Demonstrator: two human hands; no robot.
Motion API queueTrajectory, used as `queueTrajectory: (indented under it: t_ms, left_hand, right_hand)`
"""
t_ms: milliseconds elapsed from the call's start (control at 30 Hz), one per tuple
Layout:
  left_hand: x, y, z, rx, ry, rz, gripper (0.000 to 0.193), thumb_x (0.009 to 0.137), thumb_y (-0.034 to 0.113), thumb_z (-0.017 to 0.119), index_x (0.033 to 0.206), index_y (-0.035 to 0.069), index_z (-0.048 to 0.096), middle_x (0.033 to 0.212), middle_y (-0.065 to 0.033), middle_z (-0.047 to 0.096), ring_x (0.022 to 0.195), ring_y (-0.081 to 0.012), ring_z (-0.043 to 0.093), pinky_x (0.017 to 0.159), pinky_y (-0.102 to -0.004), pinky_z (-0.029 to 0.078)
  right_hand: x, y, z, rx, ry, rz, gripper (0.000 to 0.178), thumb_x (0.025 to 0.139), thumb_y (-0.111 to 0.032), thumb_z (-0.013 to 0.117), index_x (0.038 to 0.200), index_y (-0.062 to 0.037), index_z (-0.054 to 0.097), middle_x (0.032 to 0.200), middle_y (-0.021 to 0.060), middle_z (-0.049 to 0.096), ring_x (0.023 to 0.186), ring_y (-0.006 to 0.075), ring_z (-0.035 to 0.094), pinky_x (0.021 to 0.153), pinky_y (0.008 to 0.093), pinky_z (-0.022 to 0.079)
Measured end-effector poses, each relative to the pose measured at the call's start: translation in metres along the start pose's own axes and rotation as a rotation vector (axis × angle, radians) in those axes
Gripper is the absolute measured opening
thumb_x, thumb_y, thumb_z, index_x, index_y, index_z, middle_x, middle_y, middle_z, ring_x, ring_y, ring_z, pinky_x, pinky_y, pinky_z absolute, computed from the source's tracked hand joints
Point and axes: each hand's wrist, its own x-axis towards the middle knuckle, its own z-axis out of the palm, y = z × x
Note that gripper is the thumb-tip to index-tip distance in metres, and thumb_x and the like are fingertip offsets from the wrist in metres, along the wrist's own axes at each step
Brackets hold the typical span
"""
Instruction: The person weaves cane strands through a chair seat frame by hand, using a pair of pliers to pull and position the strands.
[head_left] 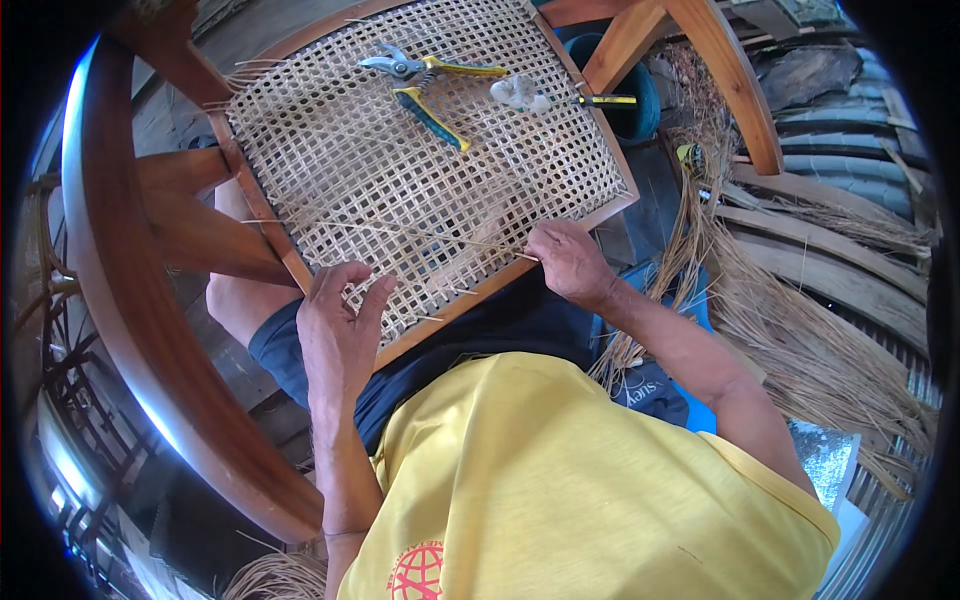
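Note:
Across my lap lies a wooden chair frame (256,210) whose panel is filled with woven cane (330,150). My right hand (570,262) is closed at the near right edge, pinching a thin cane strand (450,238) that runs leftward over the weave. At the near left corner my left hand (345,310) rests by the frame, thumb and fingers apart, with nothing visible between them. On the far part of the weave lie pruning shears (415,85) with yellow and green handles, a whitish lump (520,94) and a yellow-and-black handled tool (606,101).
A curved wooden chair part (150,330) rises along my left. To the right, long loose cane strands (770,330) spread over planks and corrugated sheets. Beyond the panel's right edge stands a dark green bucket (640,115), near a wooden chair leg (735,90).

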Motion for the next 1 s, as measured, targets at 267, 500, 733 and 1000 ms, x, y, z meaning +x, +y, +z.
queueTrajectory:
  t_ms: [267,500,733,1000]
  left_hand:
    - [-0.020,-0.019,-0.011,0.015,0.018,-0.004,0.023,0.088,0.017,0.079,0.101,0.000,0.071,0.086,-0.0046,0.064,0.058,-0.0086,0.042,0.053,-0.0261,0.037]
    - [-0.020,-0.011,-0.004,0.087,-0.010,0.069,0.023,0.087,0.016,0.080,0.101,0.000,0.071,0.088,-0.0061,0.065,0.057,-0.0108,0.045,0.054,-0.0269,0.039]
    - [-0.013,0.011,0.021,0.093,-0.083,0.081,0.025,0.086,0.016,0.081,0.103,0.000,0.071,0.097,-0.0094,0.070,0.063,-0.0148,0.057,0.056,-0.0276,0.045]
    - [0.002,0.037,0.083,0.152,-0.256,0.289,0.027,0.086,0.023,0.080,0.100,0.004,0.069,0.094,-0.0146,0.068,0.081,-0.0335,0.070,0.068,-0.0415,0.055]
  right_hand:
    - [0.014,0.012,-0.052,0.488,-0.042,0.389,0.025,0.106,-0.024,0.054,0.104,-0.0003,0.063,0.087,0.0115,0.067,0.084,0.0243,0.067,0.078,0.0375,0.052]
    - [0.010,-0.012,-0.038,0.308,0.136,0.334,0.020,0.100,-0.021,0.066,0.105,-0.0018,0.063,0.086,0.0105,0.064,0.077,0.0207,0.064,0.073,0.0352,0.052]
    - [-0.009,-0.011,-0.018,0.488,0.171,0.283,0.017,0.096,-0.014,0.068,0.106,-0.0025,0.061,0.092,0.0140,0.060,0.083,0.0331,0.063,0.075,0.0422,0.051]
    - [-0.014,0.008,0.001,0.095,0.128,0.018,0.011,0.093,-0.011,0.068,0.093,-0.0031,0.060,0.091,0.0138,0.056,0.093,0.0355,0.058,0.081,0.0469,0.049]
